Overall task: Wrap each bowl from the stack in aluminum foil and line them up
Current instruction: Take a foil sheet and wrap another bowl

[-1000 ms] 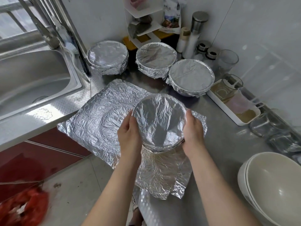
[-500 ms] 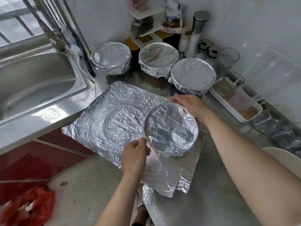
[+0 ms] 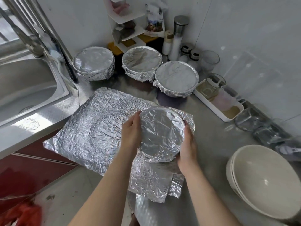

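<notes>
Crinkled silver foil covers the round bowl between the left hand and right hand. Beyond them, 3 silver foil-wrapped bowls gleam; a creased silver foil sheet lies left. Plain cream ceramic bowls sit right, a white rectangular tray beyond, on the grey steel counter.

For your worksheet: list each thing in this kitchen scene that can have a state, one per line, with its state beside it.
Bowl in hands: foil-covered, gripped on both sides.
Left hand: pressed on the bowl's left edge.
Right hand: pressed on its right edge.
Three bowls at the back: wrapped, lined up.
Foil sheets: crinkled, spread flat on the counter.
Stacked bowls: unwrapped, empty on top.
Sink: empty.
</notes>
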The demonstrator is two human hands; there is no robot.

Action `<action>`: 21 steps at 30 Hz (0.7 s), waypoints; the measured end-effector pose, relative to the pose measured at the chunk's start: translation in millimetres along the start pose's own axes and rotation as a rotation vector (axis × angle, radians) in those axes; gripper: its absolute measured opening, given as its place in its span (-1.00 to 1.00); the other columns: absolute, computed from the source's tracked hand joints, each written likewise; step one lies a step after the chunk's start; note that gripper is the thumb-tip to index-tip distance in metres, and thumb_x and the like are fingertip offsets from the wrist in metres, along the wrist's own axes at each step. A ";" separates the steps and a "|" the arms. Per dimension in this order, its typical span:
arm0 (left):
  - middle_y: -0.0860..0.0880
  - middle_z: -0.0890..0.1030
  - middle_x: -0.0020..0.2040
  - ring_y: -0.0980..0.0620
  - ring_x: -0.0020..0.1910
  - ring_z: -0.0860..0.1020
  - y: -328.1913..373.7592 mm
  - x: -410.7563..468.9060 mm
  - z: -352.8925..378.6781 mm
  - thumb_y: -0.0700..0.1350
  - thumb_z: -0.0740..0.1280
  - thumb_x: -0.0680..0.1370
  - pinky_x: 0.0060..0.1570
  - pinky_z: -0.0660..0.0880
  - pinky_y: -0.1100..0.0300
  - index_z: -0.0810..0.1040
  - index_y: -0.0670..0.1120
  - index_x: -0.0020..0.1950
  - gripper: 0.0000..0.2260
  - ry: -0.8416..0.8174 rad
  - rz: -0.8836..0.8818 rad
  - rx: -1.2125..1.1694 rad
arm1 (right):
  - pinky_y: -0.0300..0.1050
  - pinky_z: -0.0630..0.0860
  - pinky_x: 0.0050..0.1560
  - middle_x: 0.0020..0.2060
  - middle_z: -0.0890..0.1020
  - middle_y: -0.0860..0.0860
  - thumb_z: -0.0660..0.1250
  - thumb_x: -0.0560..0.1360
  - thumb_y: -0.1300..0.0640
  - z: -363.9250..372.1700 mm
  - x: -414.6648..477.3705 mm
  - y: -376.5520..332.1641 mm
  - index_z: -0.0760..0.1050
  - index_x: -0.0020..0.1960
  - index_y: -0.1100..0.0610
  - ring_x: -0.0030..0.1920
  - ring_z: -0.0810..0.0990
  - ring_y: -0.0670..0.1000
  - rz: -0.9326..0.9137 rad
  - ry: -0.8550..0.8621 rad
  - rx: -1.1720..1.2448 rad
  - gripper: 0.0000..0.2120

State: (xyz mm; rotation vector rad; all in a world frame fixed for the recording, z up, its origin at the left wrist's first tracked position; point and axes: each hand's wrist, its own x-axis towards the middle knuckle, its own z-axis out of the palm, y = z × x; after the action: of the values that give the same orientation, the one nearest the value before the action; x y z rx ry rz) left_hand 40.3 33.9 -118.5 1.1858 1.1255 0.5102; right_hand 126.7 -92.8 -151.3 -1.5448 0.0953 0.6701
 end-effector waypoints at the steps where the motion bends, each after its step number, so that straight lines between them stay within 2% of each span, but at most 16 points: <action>1: -0.12 0.65 0.00 -0.20 -0.07 0.61 -4.4 -1.5 -1.0 0.09 0.21 0.64 -0.01 0.54 -0.12 0.58 0.06 0.26 -0.72 0.001 0.018 -0.004 | 0.04 0.25 0.47 0.40 0.42 -0.17 0.13 0.54 -0.22 3.2 -1.6 -1.3 0.40 0.39 -0.16 0.39 0.36 -0.11 -0.017 0.011 -0.003 -0.55; 3: -0.08 0.54 -0.25 -0.06 -0.30 0.52 -8.3 -3.8 -0.7 0.04 0.18 0.66 -0.18 0.48 0.02 0.59 0.04 0.25 -0.74 0.011 0.045 -0.011 | -0.06 0.23 0.45 0.40 0.40 -0.12 0.11 0.63 -0.14 5.0 0.8 -2.2 0.38 0.42 -0.07 0.34 0.36 -0.13 -0.024 0.032 0.006 -0.60; 5: -0.04 0.43 -0.36 0.05 -0.40 0.42 -12.5 -4.6 0.2 0.01 0.18 0.67 -0.19 0.41 0.10 0.60 -0.03 0.23 -0.73 0.034 0.046 -0.023 | -0.10 0.24 0.41 0.35 0.42 -0.08 0.11 0.65 -0.09 5.0 2.3 -2.4 0.38 0.43 -0.01 0.30 0.36 -0.12 -0.009 0.039 0.004 -0.61; 8: -0.12 0.48 -0.31 -0.02 -0.32 0.46 -14.6 -8.0 1.4 0.01 0.19 0.66 -0.16 0.41 0.06 0.64 0.00 0.15 -0.75 0.057 0.038 -0.070 | 0.04 0.32 0.42 0.33 0.48 -0.08 0.23 0.52 -0.20 3.8 6.4 -2.1 0.44 0.37 -0.03 0.32 0.44 -0.04 0.055 0.042 0.031 -0.52; 9: -0.12 0.51 -0.28 -0.06 -0.27 0.47 -12.8 -9.6 -0.2 0.01 0.20 0.65 -0.18 0.41 0.03 0.65 0.00 0.13 -0.75 0.064 0.039 -0.094 | 0.07 0.35 0.40 0.30 0.51 -0.07 0.24 0.48 -0.22 3.7 8.7 -3.7 0.48 0.32 -0.06 0.31 0.47 -0.02 0.067 0.026 0.038 -0.53; 11: -0.05 0.57 -0.26 -0.10 -0.24 0.49 -10.1 -11.8 -3.8 -0.03 0.23 0.63 -0.21 0.42 0.04 0.67 0.06 0.07 -0.79 0.095 0.037 -0.138 | 0.05 0.39 0.36 0.23 0.58 -0.10 0.22 0.54 -0.17 3.6 13.4 -10.0 0.57 0.18 -0.10 0.27 0.51 -0.03 0.065 -0.039 0.038 -0.69; 14: -0.09 0.62 -0.16 -0.06 -0.24 0.52 -7.3 -12.5 -5.6 -0.13 0.26 0.61 -0.26 0.45 0.07 0.65 0.16 -0.05 -0.77 0.129 0.025 -0.164 | 0.09 0.42 0.34 0.19 0.62 -0.12 0.23 0.52 -0.20 7.5 18.8 -18.2 0.60 0.17 -0.15 0.25 0.56 -0.02 0.063 -0.115 0.018 -0.68; 17: -0.07 0.59 -0.17 0.12 -0.38 0.53 -10.2 -14.1 -6.2 -0.16 0.22 0.64 -0.42 0.45 0.21 0.56 0.06 0.14 -0.81 0.172 0.020 -0.140 | 0.14 0.38 0.37 0.26 0.57 -0.13 0.30 0.32 -0.37 11.8 23.3 -20.6 0.53 0.27 -0.16 0.28 0.51 -0.01 0.096 -0.116 -0.059 -0.42; 19: -0.06 0.53 -0.25 0.02 -0.42 0.47 -12.5 -16.6 -7.6 -0.16 0.19 0.65 -0.47 0.40 0.18 0.51 0.00 0.28 -0.76 0.167 -0.002 -0.139 | 0.10 0.35 0.40 0.30 0.52 -0.14 0.29 0.41 -0.32 12.9 25.1 -24.4 0.48 0.33 -0.10 0.31 0.47 -0.03 0.088 -0.118 -0.121 -0.44; 21: -0.07 0.52 -0.25 -0.05 -0.36 0.44 -14.2 -18.2 -8.4 -0.17 0.18 0.65 -0.42 0.39 0.14 0.49 -0.02 0.32 -0.73 0.152 -0.019 -0.132 | 0.03 0.32 0.42 0.32 0.48 -0.13 0.25 0.55 -0.17 10.3 27.4 -27.3 0.43 0.40 -0.02 0.33 0.43 -0.05 0.063 -0.114 -0.148 -0.54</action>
State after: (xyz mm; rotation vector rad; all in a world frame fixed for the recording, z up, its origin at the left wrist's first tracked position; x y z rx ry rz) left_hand 22.2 17.9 -123.5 1.0340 1.2128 0.6588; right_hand 157.9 -70.9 -139.2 -1.6473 0.0092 0.8291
